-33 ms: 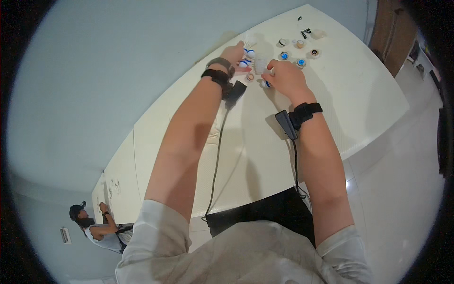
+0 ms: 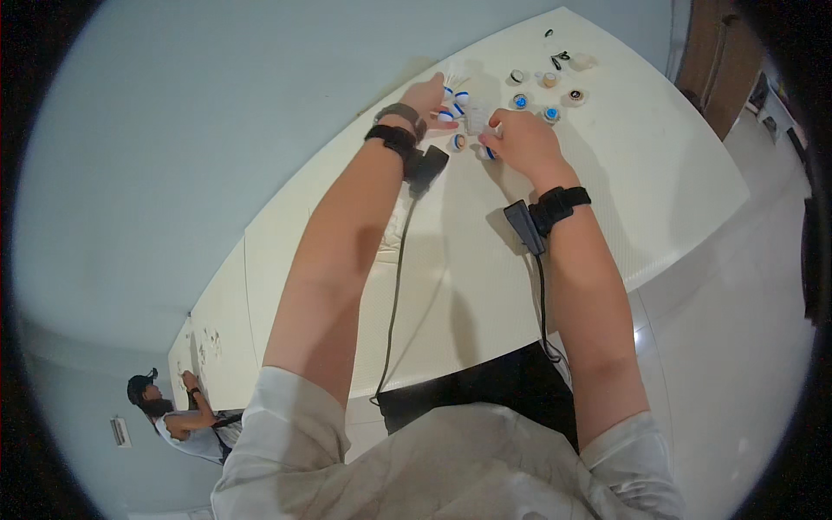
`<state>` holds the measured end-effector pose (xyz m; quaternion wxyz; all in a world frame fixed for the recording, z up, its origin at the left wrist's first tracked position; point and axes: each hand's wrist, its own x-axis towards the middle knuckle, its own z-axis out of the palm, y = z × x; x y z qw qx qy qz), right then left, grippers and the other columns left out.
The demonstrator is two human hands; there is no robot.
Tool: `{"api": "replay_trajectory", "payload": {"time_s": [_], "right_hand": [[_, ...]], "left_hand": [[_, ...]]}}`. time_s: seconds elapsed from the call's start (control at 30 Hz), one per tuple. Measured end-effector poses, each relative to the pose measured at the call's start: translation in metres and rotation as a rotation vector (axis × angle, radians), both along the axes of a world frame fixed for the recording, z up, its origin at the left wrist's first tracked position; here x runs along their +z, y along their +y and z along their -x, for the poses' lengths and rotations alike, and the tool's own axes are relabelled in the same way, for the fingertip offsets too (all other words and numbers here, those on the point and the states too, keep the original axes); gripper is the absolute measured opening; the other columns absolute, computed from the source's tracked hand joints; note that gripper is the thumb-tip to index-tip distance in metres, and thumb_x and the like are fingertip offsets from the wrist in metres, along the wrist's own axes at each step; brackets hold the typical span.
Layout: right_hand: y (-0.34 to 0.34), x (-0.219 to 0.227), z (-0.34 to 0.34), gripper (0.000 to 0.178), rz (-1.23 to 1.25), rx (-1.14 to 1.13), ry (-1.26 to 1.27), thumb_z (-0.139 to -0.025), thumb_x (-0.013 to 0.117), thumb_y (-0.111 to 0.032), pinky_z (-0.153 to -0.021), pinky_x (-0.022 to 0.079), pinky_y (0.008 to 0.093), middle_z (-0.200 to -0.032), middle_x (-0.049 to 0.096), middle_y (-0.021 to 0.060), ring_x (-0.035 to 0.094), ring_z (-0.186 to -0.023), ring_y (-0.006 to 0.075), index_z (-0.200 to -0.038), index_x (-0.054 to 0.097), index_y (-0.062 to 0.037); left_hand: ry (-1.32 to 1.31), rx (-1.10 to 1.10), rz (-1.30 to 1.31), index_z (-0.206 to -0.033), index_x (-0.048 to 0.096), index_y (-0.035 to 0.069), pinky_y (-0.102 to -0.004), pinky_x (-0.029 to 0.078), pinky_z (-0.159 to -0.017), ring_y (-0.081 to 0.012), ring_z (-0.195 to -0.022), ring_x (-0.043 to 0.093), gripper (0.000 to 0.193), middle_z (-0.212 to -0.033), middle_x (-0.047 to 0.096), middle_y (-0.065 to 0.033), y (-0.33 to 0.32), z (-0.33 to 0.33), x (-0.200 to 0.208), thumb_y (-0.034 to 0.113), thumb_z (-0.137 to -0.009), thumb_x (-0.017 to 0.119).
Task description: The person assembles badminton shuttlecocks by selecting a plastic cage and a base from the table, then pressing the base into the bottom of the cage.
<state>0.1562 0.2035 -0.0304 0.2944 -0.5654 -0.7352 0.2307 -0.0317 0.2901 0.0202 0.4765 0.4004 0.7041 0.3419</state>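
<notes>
My left hand (image 2: pixel 428 99) is at the far side of the table, its thumb stretched out and its fingers apart beside several small round white pieces with blue bands (image 2: pixel 446 115). My right hand (image 2: pixel 525 143) is closed, thumb and fingers together, at another white-and-blue round piece (image 2: pixel 490 153), partly hidden by the hand. Between the hands lies a pale, see-through small tray or block (image 2: pixel 476 120). A small round piece with a blue rim and tan centre (image 2: pixel 458 142) rests just nearer to me.
Several small round containers, among them a blue-topped one (image 2: pixel 552 114), stand right of the hands. Small black pieces (image 2: pixel 560 61) lie beyond. Cables run from my wrist devices down across the white table (image 2: pixel 442 303). Another person (image 2: pixel 186 425) works at the far left.
My left hand has shifted slightly left. The blue-banded pieces beside it have moved a little, and the tan-centred piece has turned, showing more blue. My right hand stays in place.
</notes>
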Motion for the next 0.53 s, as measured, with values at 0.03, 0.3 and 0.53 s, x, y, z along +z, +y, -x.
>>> {"api": "replay_trajectory", "payload": {"time_s": [0.03,0.3,0.53], "right_hand": [[-0.001,0.001,-0.001,0.039,0.017,0.004,0.019,-0.087,0.073,-0.036,-0.081,0.055,0.043,-0.101,0.075,0.0164,0.071,-0.094,0.0338,-0.112,0.073,-0.0063],[-0.002,-0.008,-0.013,0.036,-0.083,0.216,0.091,-0.079,0.08,-0.026,-0.082,0.054,0.0409,-0.099,0.073,0.0173,0.069,-0.096,0.0324,-0.106,0.071,-0.0033],[-0.013,0.017,0.009,0.032,-0.138,0.128,0.259,-0.083,0.075,-0.029,-0.082,0.057,0.0403,-0.094,0.075,0.0125,0.072,-0.09,0.0296,-0.108,0.074,-0.0076]], "left_hand": [[0.015,-0.026,0.004,-0.133,0.048,-0.003,-0.0505,0.065,-0.085,-0.0362,-0.107,0.059,0.059,-0.118,0.053,-0.0189,-0.003,0.001,0.008,0.048,-0.105,0.047],[0.264,-0.263,-0.158,-0.12,0.066,0.002,-0.0389,0.055,-0.089,-0.0199,-0.104,0.064,0.054,-0.114,0.07,-0.0087,-0.043,0.048,0.044,0.05,-0.105,0.046],[0.571,-0.425,-0.348,-0.106,0.073,0.004,-0.0391,0.053,-0.085,-0.0201,-0.094,0.067,0.031,-0.098,0.074,-0.0066,-0.157,0.097,0.039,0.028,-0.097,0.057]]}}
